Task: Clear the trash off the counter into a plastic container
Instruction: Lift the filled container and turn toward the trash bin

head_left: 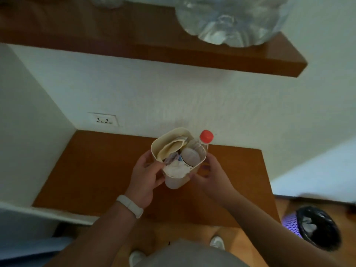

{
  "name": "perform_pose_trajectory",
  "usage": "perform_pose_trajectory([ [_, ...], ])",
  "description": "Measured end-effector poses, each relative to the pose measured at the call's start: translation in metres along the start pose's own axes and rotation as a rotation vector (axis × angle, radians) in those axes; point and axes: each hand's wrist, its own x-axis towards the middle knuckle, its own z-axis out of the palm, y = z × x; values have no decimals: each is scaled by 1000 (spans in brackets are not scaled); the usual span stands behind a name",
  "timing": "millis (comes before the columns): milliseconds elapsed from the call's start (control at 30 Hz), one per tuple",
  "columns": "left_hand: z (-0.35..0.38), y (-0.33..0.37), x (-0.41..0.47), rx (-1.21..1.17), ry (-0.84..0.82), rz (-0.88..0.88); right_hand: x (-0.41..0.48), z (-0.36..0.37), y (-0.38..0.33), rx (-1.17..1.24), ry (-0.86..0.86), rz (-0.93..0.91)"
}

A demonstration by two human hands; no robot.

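Observation:
A cream plastic container (174,182) stands on the brown wooden counter (96,170), stuffed with crumpled paper, a folded cream sheet, a cup and a clear bottle with a red cap (206,136) poking out at its right side. My left hand (147,175), with a white wristband, grips the container's left wall. My right hand (212,173) holds its right wall near the base. The container's lower part is partly hidden by my fingers.
A wooden shelf (192,54) hangs above the counter with clear plastic bags (229,22) on it. A wall socket (104,119) sits at the back left. On the floor to the right stands a purple mesh bin (316,226) with a black liner.

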Motion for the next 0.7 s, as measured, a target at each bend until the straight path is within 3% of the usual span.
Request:
perform_pose_trajectory([
  [433, 202, -73, -3, 86, -33, -1, 4, -197, 94, 98, 1, 8],
  [700, 255, -104, -9, 58, 67, -18, 16, -247, 129, 141, -103, 12],
])
